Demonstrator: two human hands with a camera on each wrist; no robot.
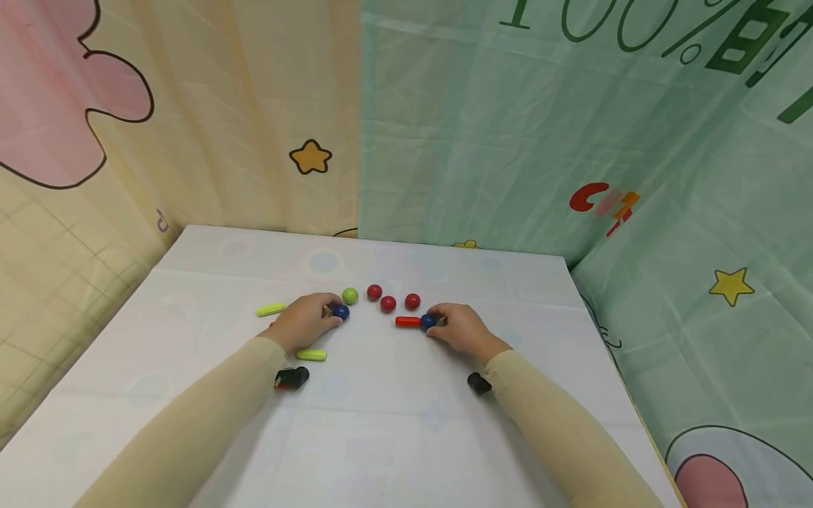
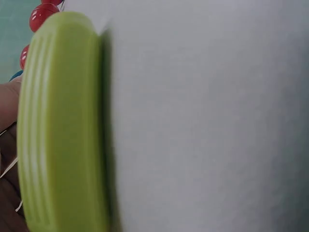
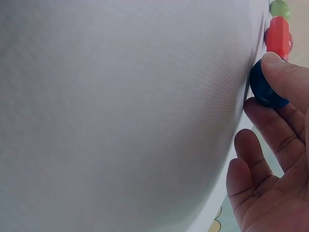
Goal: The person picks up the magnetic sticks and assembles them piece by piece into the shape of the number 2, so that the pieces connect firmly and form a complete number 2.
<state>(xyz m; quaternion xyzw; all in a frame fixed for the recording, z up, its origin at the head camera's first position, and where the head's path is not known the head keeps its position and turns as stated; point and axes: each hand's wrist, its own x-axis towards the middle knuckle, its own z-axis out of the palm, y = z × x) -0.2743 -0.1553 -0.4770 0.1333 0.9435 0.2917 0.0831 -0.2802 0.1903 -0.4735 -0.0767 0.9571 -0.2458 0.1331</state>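
Note:
At the middle of the table, my left hand point(image 1: 306, 323) pinches a blue ball point(image 1: 341, 312) between thumb and fingers. To its right, my right hand point(image 1: 462, 329) holds another blue ball point(image 1: 428, 322), gripped by thumb and index finger in the right wrist view. That ball's left side meets the end of a red ribbed rod point(image 1: 408, 322). Yellow-green rods point(image 1: 271, 309) point(image 1: 312, 355) lie on either side of the left hand, one looming large in the left wrist view. A bit of red shows behind the left hand, mostly hidden.
Behind the hands, a green ball point(image 1: 350, 295) and several red balls point(image 1: 388, 304) sit on the white-covered table point(image 1: 381, 423). Patterned curtains point(image 1: 470, 127) hang along the table's back and sides. Black devices point(image 1: 292, 378) are at both wrists.

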